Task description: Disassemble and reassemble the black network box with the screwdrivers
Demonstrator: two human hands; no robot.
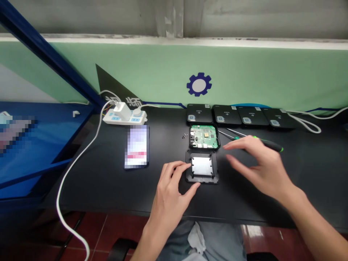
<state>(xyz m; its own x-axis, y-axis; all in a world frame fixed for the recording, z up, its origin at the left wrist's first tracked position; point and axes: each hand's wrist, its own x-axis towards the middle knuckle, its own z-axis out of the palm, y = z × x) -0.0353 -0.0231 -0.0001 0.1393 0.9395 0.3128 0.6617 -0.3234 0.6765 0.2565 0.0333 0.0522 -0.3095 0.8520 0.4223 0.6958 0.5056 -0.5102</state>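
A black square cover with a silver metal plate (202,166) lies on the black table (108,181). My left hand (172,192) touches the cover's left edge and front corner with fingertips and thumb, fingers apart. Behind the cover sits the open half of the device, showing a green circuit board (204,137). My right hand (258,165) hovers to the right of both halves, fingers stretched out and holding nothing. A green-handled screwdriver (268,144) lies just behind that hand. Tiny screws (185,135) rest left of the board.
Several closed black boxes (239,116) line the back edge. A phone (137,146) lies left of centre, behind it a white power strip (125,115) with a cable trailing off the table's left front. Blue shelving (40,145) stands at the left.
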